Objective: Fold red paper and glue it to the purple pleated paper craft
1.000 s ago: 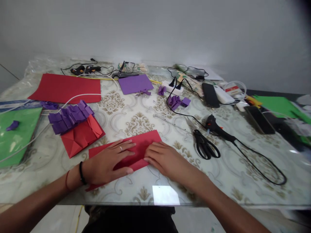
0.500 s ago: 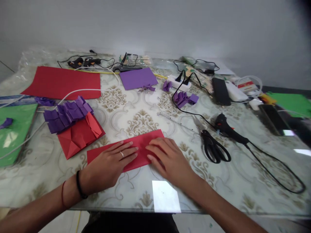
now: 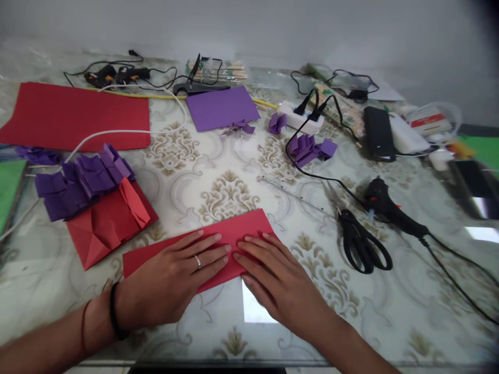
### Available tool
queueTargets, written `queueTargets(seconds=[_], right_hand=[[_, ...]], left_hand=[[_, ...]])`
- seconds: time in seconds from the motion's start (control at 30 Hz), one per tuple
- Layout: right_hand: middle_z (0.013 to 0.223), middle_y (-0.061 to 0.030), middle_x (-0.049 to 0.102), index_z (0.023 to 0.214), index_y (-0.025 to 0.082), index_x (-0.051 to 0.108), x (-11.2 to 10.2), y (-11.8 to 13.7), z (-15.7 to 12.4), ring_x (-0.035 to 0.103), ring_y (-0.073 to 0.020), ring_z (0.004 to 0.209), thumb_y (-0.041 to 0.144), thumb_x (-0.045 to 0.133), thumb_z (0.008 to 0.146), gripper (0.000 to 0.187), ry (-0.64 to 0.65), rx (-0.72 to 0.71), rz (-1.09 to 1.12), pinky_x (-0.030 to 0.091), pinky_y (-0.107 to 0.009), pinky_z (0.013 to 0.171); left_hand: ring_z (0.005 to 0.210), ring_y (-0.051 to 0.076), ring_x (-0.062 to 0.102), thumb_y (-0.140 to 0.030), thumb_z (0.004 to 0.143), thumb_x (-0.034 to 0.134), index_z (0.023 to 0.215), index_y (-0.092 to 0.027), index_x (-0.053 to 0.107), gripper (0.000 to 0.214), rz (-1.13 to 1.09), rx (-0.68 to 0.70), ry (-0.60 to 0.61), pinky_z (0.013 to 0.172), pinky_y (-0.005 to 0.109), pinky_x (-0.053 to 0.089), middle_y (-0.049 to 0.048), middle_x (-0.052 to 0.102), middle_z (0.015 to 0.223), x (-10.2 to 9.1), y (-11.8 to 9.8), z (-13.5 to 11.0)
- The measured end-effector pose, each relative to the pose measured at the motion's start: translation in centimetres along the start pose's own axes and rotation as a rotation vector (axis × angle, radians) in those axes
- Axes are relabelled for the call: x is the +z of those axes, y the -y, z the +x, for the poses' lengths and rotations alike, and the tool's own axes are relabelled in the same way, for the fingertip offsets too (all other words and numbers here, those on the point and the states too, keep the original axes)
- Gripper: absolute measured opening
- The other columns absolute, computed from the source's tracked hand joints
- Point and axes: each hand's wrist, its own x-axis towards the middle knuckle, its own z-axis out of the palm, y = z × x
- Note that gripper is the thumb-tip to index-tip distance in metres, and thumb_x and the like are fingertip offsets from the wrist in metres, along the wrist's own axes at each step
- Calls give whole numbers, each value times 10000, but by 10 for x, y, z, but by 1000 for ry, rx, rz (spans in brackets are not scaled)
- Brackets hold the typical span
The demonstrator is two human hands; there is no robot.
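A strip of folded red paper (image 3: 251,223) lies on the patterned tabletop in front of me. My left hand (image 3: 171,278) rests flat on its left half, fingers stretched out, a ring on one finger. On the right half lies my right hand (image 3: 273,275), palm down with its fingers extended, the tips close to those of the left. Up and to the left sits a folded red paper piece (image 3: 105,228), with a row of pleated purple paper pieces (image 3: 83,182) along its upper edge.
Scissors (image 3: 360,239) and a black glue gun (image 3: 393,208) with its cord lie to the right. Farther back are a clear ruler (image 3: 296,195), a purple sheet (image 3: 222,108), a white power strip (image 3: 300,118), a large red sheet (image 3: 81,117) and a black phone (image 3: 379,134).
The camera view has moved closer and tilted down. My right hand has shifted slightly inward along the red paper, while my left hand still lies flat on it.
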Motion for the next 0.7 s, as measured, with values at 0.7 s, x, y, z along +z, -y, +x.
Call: queueTargets(seconds=[0.7], right_hand=[[1643, -70, 523, 1578, 150, 504, -9, 11, -28, 368, -251, 1593, 239, 511, 1070, 516, 168, 137, -77, 219, -536, 1351]], left_hand=[[1613, 243, 330, -76, 870, 477, 1512, -146, 538, 649, 3, 43, 59, 1358, 443, 234, 60, 464, 1683, 0, 4, 14]])
